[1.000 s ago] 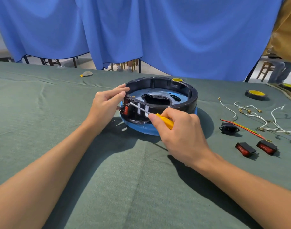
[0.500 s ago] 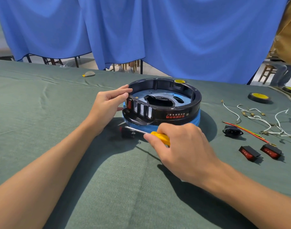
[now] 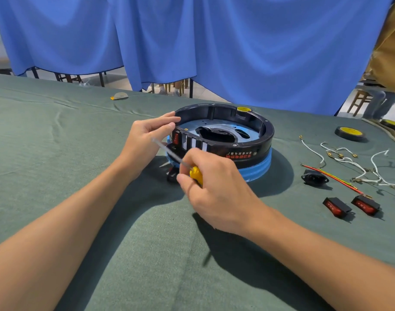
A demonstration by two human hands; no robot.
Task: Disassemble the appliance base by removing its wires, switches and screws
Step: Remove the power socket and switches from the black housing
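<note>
**Your hands work a screwdriver at the switch side of the appliance base**

The round black appliance base [image 3: 223,135] sits near the middle of a table covered in green cloth [image 3: 57,153], towards its far edge. It rests on a light blue ring, and its open top shows a pale blue plate with a dark opening in the centre. Red lettering runs along the black wall facing you.

Your left hand [image 3: 147,142] is at the base's left side, fingers curled together with the fingertips touching the rim, just above a red switch [image 3: 176,138] still seated in the wall. Whether those fingers pinch anything cannot be told.

Your right hand [image 3: 214,187] is closed around the yellow handle of a screwdriver [image 3: 195,173]. Its thin shaft is blurred and slants up and left, towards your left hand and the switch panel. A small dark part [image 3: 172,175] lies on the cloth just beside the base, partly hidden by your right hand.

Towards the table's right edge lie the loose parts: two red rocker switches [image 3: 336,207] side by side, a black power socket [image 3: 314,178], a red and yellow-green wire [image 3: 333,178], and a tangle of white wires [image 3: 358,164]. A roll of black tape [image 3: 349,133] with a yellow centre sits farther back on the right.
</note>
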